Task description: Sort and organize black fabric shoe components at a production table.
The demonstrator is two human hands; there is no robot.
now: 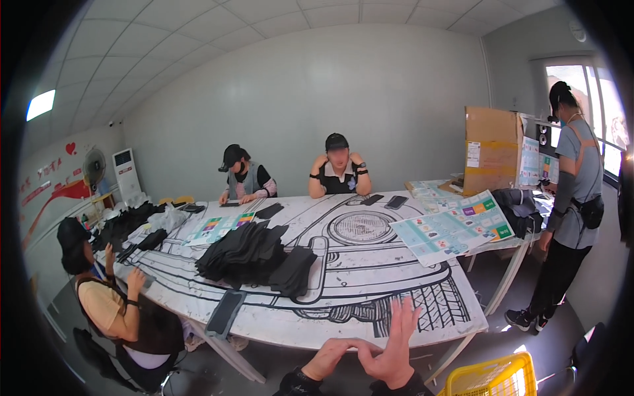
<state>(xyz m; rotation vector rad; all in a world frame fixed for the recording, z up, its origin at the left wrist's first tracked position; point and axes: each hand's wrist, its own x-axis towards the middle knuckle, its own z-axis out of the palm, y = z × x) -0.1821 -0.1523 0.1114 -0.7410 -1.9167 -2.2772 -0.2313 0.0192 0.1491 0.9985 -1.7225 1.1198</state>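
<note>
My right hand (395,346) is raised at the table's near edge, its fingers stretched upward and nothing in it. Beside it, my left hand (328,358) reaches across, and its fingertips meet the right hand near the thumb. No object shows between the two hands. Under and beyond them spreads the white table (370,277), printed with black line drawings. A stack of black cloth pieces (244,254) lies ahead to the left, with a smaller stack (295,270) against its right side. Closer to the near edge, a dark phone (226,313) rests in a pale case.
Two people (339,165) sit across the table, and another (109,297) sits at the left. A fourth person (574,171) stands right, by a cardboard box (490,152). Printed sheets (452,228) lie on the table. A yellow basket (492,376) stands low at the right.
</note>
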